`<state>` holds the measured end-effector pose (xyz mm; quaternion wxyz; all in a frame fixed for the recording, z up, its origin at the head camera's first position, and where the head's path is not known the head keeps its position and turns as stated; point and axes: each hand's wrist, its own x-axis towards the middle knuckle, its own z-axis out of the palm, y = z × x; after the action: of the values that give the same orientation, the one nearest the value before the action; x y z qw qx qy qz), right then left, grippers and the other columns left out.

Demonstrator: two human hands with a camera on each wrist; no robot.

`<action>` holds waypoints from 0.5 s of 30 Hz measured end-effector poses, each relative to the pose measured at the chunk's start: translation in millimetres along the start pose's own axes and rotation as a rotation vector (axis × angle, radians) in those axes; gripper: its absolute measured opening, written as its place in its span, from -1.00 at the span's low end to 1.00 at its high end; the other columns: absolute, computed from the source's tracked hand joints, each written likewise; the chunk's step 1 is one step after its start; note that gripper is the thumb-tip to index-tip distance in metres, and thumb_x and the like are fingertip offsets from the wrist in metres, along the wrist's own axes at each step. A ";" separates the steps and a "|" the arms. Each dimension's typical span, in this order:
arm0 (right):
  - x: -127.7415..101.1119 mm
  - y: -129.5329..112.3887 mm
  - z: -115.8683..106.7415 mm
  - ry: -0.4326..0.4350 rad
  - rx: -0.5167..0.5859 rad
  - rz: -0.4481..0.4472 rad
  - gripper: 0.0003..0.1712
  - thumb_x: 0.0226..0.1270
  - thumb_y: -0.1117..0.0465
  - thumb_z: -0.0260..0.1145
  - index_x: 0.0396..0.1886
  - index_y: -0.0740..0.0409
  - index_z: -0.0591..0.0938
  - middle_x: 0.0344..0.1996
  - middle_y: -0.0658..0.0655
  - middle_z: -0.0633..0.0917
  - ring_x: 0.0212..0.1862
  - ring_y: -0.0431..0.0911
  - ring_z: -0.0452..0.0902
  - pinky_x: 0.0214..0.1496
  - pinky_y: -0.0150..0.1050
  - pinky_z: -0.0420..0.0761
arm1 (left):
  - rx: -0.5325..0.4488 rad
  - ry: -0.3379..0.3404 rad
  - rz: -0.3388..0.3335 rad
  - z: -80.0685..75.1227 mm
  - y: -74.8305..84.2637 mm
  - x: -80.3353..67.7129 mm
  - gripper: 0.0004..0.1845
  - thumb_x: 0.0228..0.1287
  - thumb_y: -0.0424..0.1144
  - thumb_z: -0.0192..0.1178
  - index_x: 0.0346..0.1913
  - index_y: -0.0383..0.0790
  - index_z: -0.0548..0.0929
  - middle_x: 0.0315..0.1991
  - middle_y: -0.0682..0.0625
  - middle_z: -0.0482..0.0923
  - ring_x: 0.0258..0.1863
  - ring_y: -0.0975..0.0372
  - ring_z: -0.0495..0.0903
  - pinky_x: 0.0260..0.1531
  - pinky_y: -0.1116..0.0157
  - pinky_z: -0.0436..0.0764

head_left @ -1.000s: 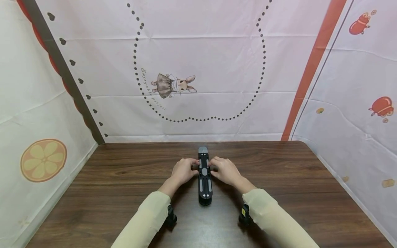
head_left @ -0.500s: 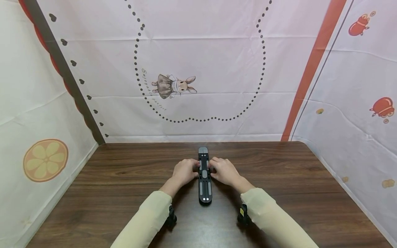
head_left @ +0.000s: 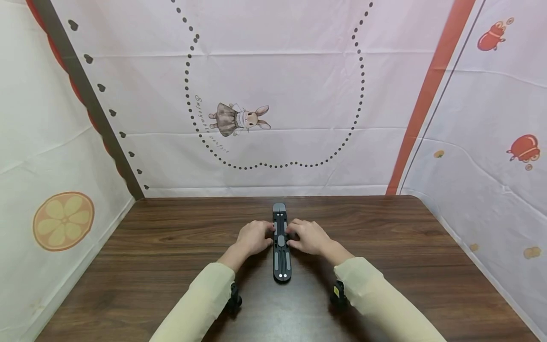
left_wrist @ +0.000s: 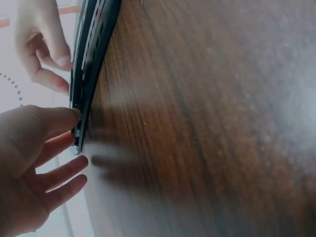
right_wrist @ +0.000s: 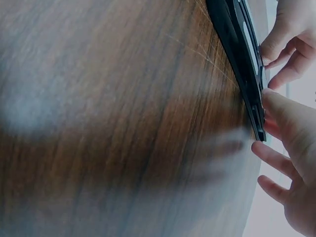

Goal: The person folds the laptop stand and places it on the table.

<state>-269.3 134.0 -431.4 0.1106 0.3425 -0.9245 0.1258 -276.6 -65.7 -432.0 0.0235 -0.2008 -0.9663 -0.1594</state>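
Note:
A folded laptop stand (head_left: 281, 261), slim and black with grey pads, lies lengthwise on the wooden table, pointing away from me. My left hand (head_left: 253, 236) grips its left edge between thumb and index finger, a little beyond the middle. Opposite it, my right hand (head_left: 311, 236) pinches the right edge in the same way. The left wrist view shows the stand (left_wrist: 91, 64) from the side, its layers close together, with the left thumb (left_wrist: 64, 118) at its edge. In the right wrist view the other fingers (right_wrist: 276, 160) of the right hand spread loosely beyond the stand's end.
The dark wood-grain table (head_left: 171, 275) extends to both sides. A white printed cloth (head_left: 299, 85) hangs behind it, and similar cloths stand at left and right. A small black camera (head_left: 232, 299) is strapped at the left wrist, another camera (head_left: 338, 297) at the right.
The near end of the stand's upper layer has come down onto the part beneath, narrowing the gap there. Both hands keep nearly the same place at its sides.

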 end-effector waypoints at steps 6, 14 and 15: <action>-1.6 -1.2 -0.3 -0.019 0.008 0.018 -0.70 0.11 0.06 0.37 -0.17 0.06 0.62 -0.17 0.01 0.61 -0.22 -0.11 0.57 -0.32 -0.12 0.53 | -0.045 -0.019 0.001 -0.9 1.2 -3.9 -0.64 0.16 -0.14 0.24 0.03 -0.13 0.61 0.01 0.00 0.60 0.01 0.13 0.56 -0.05 0.11 0.54; -4.5 -3.9 -1.7 -0.043 0.050 0.037 -0.66 0.18 0.05 0.31 -0.08 0.10 0.61 -0.11 0.07 0.64 -0.11 -0.05 0.58 -0.16 -0.05 0.56 | -0.001 -0.030 0.044 -1.2 0.4 -7.2 -0.59 0.17 -0.10 0.24 0.07 -0.14 0.58 0.06 0.00 0.57 0.03 0.09 0.51 0.03 0.10 0.48; -4.9 -3.9 -2.9 -0.058 0.061 0.040 -0.65 0.20 0.06 0.30 -0.06 0.11 0.60 -0.09 0.08 0.64 -0.08 -0.03 0.57 -0.13 -0.04 0.56 | 0.020 -0.029 0.060 -1.6 0.1 -7.5 -0.59 0.17 -0.09 0.24 0.07 -0.14 0.58 0.07 0.00 0.56 0.03 0.09 0.51 0.04 0.10 0.47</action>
<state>-262.7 135.1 -429.4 0.0707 0.3305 -0.9298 0.1462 -269.6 -69.0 -431.3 0.0162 -0.2316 -0.9616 -0.1460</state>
